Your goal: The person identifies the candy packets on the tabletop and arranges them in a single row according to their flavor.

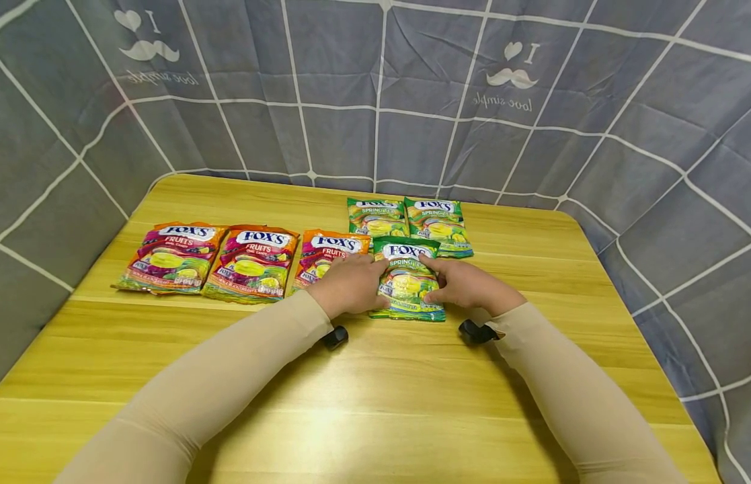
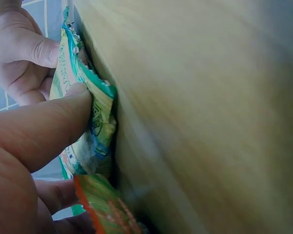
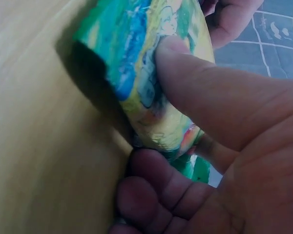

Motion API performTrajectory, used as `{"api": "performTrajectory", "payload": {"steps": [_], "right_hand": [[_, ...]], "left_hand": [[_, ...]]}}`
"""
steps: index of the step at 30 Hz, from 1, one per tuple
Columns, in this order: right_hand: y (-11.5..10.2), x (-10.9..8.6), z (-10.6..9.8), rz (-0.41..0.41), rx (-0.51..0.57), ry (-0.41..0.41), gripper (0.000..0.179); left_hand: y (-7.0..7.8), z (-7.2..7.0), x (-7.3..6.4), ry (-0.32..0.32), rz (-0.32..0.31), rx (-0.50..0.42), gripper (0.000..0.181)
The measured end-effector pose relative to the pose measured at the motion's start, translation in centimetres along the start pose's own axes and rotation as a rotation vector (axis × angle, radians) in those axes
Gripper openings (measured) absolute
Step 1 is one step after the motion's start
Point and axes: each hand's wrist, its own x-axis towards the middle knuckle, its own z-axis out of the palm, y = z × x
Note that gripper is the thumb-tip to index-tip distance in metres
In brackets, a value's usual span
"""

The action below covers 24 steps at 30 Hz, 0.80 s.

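A green Fox's Spring Tea candy bag [image 1: 407,286] lies face up at the table's middle, between both hands. My left hand [image 1: 351,285] holds its left side, with the thumb on the bag's front in the left wrist view. My right hand [image 1: 477,285] grips the right side; in the right wrist view its thumb presses the front and the other fingers curl at the bag's edge. Behind it lie two more green candy bags, a left one [image 1: 375,214] and a right one [image 1: 438,228]. An orange-and-purple Fruits candy bag [image 1: 327,250] lies partly hidden behind my left hand.
Two other Fruits candy bags, one at the far left [image 1: 169,259] and one beside it [image 1: 252,264], lie in the row on the wooden table [image 1: 363,410]. A grey curtain [image 1: 339,141] with white grid lines hangs along the table's back and sides.
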Motion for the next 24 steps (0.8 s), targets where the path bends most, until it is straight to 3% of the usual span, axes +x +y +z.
{"api": "performTrajectory", "payload": {"steps": [4,8,12,15,19,24], "right_hand": [[-0.2,0.2,-0.9,0.002,-0.068,0.004,0.084],[-0.7,0.9,-2.8,0.02,-0.117,0.121,0.068],[-1.8,3.0,-4.5,0.019,-0.094,0.268,0.056],[-2.4,5.2,-5.2,0.012,-0.06,0.318,0.056],[-2.7,8.2,-5.5,0.061,-0.02,0.306,0.061],[-2.6,10.8,-5.4,0.127,-0.03,0.196,0.069]], "left_hand": [[-0.3,-0.9,0.1,-0.012,0.018,0.003,0.086],[-1.3,-2.9,0.6,0.018,0.016,-0.025,0.071],[-3.0,-5.5,1.8,0.072,-0.075,-0.096,0.076],[-4.5,-6.7,3.3,0.095,-0.153,-0.172,0.082],[-5.9,-7.0,5.2,0.059,-0.196,-0.282,0.081],[-6.7,-6.4,6.5,-0.018,-0.228,-0.336,0.076]]}}
